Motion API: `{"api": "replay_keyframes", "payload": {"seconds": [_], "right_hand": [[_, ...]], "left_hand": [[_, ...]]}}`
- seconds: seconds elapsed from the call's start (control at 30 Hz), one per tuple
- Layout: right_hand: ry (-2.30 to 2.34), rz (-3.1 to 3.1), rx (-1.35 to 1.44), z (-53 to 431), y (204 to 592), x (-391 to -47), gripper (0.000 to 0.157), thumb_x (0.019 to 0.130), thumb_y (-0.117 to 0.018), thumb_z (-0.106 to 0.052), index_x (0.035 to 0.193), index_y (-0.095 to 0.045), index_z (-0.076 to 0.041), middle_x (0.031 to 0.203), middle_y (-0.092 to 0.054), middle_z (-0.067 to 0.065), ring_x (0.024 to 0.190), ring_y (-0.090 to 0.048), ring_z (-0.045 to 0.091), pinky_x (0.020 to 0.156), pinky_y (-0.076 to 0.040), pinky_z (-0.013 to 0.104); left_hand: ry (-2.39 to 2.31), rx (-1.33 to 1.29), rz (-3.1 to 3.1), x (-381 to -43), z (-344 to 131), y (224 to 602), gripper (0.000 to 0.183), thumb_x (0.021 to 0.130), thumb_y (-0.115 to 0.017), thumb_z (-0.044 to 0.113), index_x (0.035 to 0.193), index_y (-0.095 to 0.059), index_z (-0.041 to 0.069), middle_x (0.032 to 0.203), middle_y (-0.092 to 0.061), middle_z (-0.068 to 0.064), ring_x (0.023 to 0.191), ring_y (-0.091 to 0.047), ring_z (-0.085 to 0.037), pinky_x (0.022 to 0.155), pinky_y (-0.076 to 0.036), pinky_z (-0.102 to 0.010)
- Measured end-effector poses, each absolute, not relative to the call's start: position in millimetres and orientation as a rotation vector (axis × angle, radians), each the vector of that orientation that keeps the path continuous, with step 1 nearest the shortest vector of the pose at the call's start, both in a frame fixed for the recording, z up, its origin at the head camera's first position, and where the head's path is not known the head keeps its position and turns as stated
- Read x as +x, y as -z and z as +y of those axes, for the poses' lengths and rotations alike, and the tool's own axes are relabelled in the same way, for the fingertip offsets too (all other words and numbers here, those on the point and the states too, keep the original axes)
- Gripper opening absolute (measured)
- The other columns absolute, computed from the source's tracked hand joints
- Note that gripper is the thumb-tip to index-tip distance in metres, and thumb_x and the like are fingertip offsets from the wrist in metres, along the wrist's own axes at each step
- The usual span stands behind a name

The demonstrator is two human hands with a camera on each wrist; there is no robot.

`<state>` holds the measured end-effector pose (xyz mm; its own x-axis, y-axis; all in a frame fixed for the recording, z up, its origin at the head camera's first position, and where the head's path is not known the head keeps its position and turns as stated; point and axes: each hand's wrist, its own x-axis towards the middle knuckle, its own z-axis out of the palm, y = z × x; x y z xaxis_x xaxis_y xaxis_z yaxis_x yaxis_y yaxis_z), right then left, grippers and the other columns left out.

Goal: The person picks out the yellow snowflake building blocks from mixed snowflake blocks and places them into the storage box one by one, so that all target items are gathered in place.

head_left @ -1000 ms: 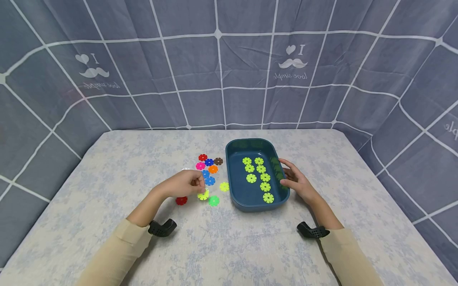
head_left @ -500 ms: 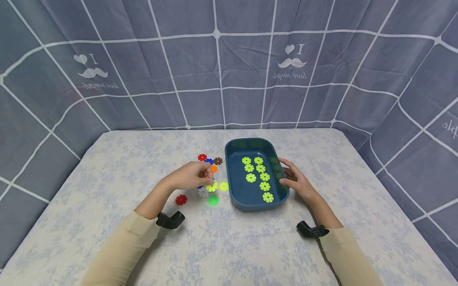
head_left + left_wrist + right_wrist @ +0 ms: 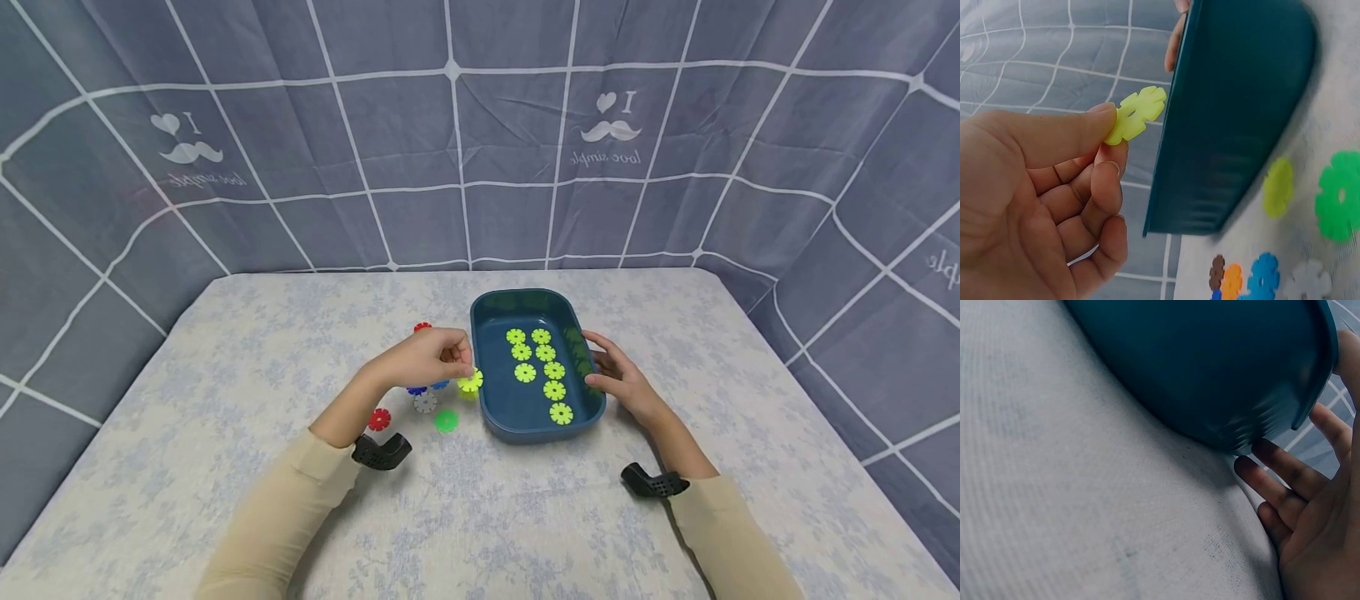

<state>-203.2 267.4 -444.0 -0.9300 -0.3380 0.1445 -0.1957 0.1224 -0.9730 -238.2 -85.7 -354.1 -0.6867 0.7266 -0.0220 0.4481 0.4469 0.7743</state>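
My left hand [image 3: 427, 360] pinches a yellow snowflake disc [image 3: 1138, 114] between thumb and fingers, just off the left wall of a dark teal plastic bin [image 3: 517, 433]. My right hand [image 3: 628, 379] holds the bin's right side, thumb over the rim and other fingers against the outer wall [image 3: 1210, 375]. Inside the bin lie several yellow snowflake discs [image 3: 554, 370], flat on its floor. Another yellow disc [image 3: 1279, 187] lies on the cloth beside the bin, mostly hidden below my left hand in the head view.
Left of the bin lie loose discs: green [image 3: 447, 421], grey-white [image 3: 425, 402], red [image 3: 379, 419], and, partly covered by my left hand, blue [image 3: 1264, 275], orange [image 3: 1232, 281] and brown [image 3: 1217, 272]. A patterned cloth covers the table [image 3: 480, 517]; a blue-grey curtain [image 3: 375, 142] hangs behind.
My left hand has lifted the yellow disc from among the loose ones and carried it right, toward the bin's left rim. My right hand has stayed on the bin.
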Motion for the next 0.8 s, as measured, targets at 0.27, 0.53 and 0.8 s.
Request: {"api": "replay_keyframes", "payload": {"seconds": [0.27, 0.53, 0.8], "right_hand": [[1.922, 2.283, -0.529, 267, 445, -203, 0.069, 0.095, -0.055, -0.001, 0.154, -0.022, -0.008, 0.144, -0.037, 0.032, 0.118, -0.053, 0.022, 0.086, -0.05, 0.028], [1.932, 2.276, -0.548, 268, 445, -204, 0.069, 0.095, -0.057, -0.002, 0.154, -0.022, -0.007, 0.144, -0.037, 0.033, 0.117, -0.054, 0.021, 0.086, -0.05, 0.027], [1.933, 2.275, -0.535, 268, 445, -204, 0.069, 0.094, -0.055, -0.001, 0.154, -0.022, -0.007, 0.144, -0.037, 0.032, 0.118, -0.053, 0.023, 0.086, -0.05, 0.028]], "left_hand": [[-1.1, 1.009, 2.35, -241, -68, 353, 0.009, 0.093, -0.067, 0.009, 0.089, -0.06, 0.006, 0.08, -0.063, -0.003, 0.069, -0.054, -0.017, 0.063, -0.046, -0.029], [-1.126, 1.019, 2.329, -244, -50, 356, 0.009, 0.092, -0.068, 0.011, 0.089, -0.061, 0.006, 0.081, -0.064, -0.002, 0.072, -0.058, -0.017, 0.066, -0.049, -0.029], [-1.125, 1.035, 2.352, -247, -35, 358, 0.009, 0.092, -0.069, 0.012, 0.09, -0.062, 0.006, 0.081, -0.064, -0.001, 0.073, -0.058, -0.017, 0.067, -0.05, -0.029]]}}
